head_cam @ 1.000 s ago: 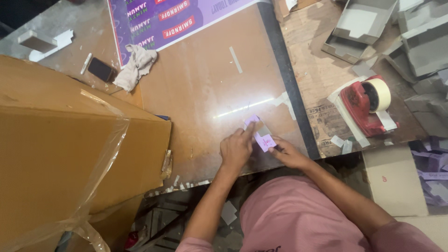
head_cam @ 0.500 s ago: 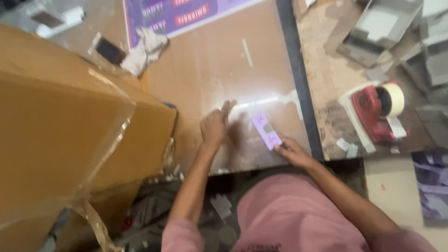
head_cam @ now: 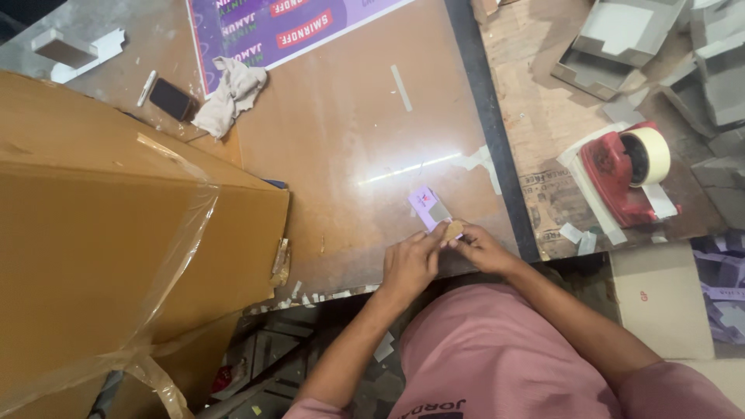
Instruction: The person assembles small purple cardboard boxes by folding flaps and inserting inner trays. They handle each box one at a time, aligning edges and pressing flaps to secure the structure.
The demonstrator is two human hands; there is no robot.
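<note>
Both hands meet at the near edge of the brown tabletop point(head_cam: 349, 147), fingertips together over a small tan piece of tape point(head_cam: 454, 230) that lies on the lower end of a small lilac card point(head_cam: 429, 208). The left hand point(head_cam: 409, 264) has its fingers bunched and stretched forward, their tips pressing against the tan piece from its left side. The right hand point(head_cam: 481, 247) closes in from the right, thumb and forefinger drawn together on the same piece, so the two hands pinch it between them. Whether the piece is already stuck down on the card cannot be told.

The lilac card lies flat, just beyond the fingertips, tilted away to the upper left of the grip, with a grey square patch on its middle. Beyond it, a bright streak of reflected light crosses the tabletop.

Well off to the right of the grip, on a lighter wooden board, sits a red tape dispenser point(head_cam: 621, 174) carrying a cream roll of tape point(head_cam: 652, 154). Short cut strips of tape lie between it and the right hand. Far to the left of the grip stands a large cardboard box point(head_cam: 116, 233) with clear plastic film hanging off it. Far ahead and to the left lie a crumpled cloth point(head_cam: 230, 93), a dark phone point(head_cam: 172, 99) and a purple printed poster point(head_cam: 287, 27).
</note>
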